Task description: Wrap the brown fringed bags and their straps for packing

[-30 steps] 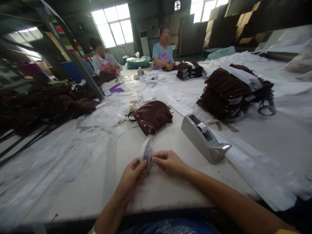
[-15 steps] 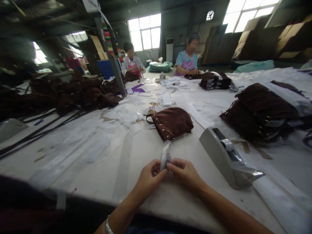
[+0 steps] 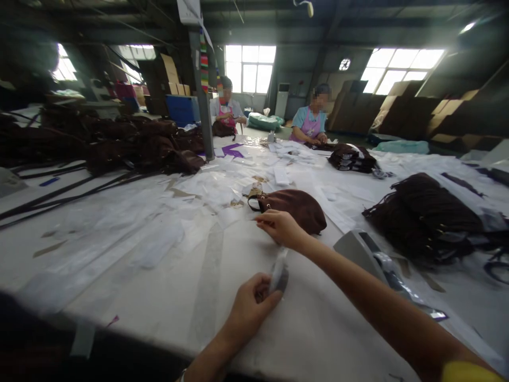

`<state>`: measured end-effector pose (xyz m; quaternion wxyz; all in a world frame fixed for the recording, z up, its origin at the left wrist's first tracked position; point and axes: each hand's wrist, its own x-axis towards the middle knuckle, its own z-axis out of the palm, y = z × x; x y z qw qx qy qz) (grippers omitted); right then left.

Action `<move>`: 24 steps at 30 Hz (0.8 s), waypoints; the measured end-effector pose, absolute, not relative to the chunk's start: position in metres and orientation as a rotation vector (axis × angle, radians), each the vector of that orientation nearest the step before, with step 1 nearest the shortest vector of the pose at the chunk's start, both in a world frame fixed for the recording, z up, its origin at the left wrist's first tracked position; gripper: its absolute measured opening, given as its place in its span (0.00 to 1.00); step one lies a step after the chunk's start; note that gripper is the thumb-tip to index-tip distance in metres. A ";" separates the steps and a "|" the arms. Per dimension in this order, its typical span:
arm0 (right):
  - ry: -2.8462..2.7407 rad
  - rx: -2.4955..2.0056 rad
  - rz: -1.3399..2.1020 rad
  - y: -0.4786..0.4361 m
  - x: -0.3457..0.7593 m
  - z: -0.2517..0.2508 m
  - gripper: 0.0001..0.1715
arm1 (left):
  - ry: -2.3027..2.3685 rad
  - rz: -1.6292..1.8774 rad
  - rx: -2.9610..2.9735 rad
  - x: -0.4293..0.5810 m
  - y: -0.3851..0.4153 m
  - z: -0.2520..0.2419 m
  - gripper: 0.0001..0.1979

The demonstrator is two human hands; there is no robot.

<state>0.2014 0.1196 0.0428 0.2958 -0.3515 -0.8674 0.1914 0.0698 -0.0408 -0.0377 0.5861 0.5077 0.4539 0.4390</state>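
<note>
My left hand (image 3: 251, 305) is closed around a small clear plastic packet (image 3: 279, 274), held just above the white table (image 3: 167, 297) near its front edge. My right hand (image 3: 279, 226) reaches forward over the table, fingers curled, at the near left edge of a brown suede pouch bag (image 3: 296, 206). I cannot tell whether the fingers grip the bag or only touch it. A grey tape dispenser (image 3: 363, 251) lies to the right, partly hidden behind my right forearm.
A heap of brown bags and straps (image 3: 131, 146) fills the left of the table. Two stacks of fringed brown bags (image 3: 431, 217) sit on the right. White paper slips (image 3: 222, 191) litter the middle. Two people in aprons (image 3: 314, 123) work at the far end.
My right hand has let go of the packet and stretched forward to the brown pouch. The left hand keeps the packet. The head camera has tilted upward and turned left.
</note>
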 end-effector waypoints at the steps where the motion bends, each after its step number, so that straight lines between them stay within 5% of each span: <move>1: -2.383 -0.965 0.496 0.138 0.184 0.037 0.13 | 1.061 1.033 1.187 0.069 -0.041 -0.038 0.17; 15: -2.603 -1.848 0.234 0.287 0.084 -0.007 0.19 | 1.042 1.041 1.128 0.071 -0.036 -0.057 0.13; 24: -2.485 -1.773 0.350 0.297 0.081 -0.003 0.17 | 1.033 1.012 1.128 0.071 -0.035 -0.052 0.11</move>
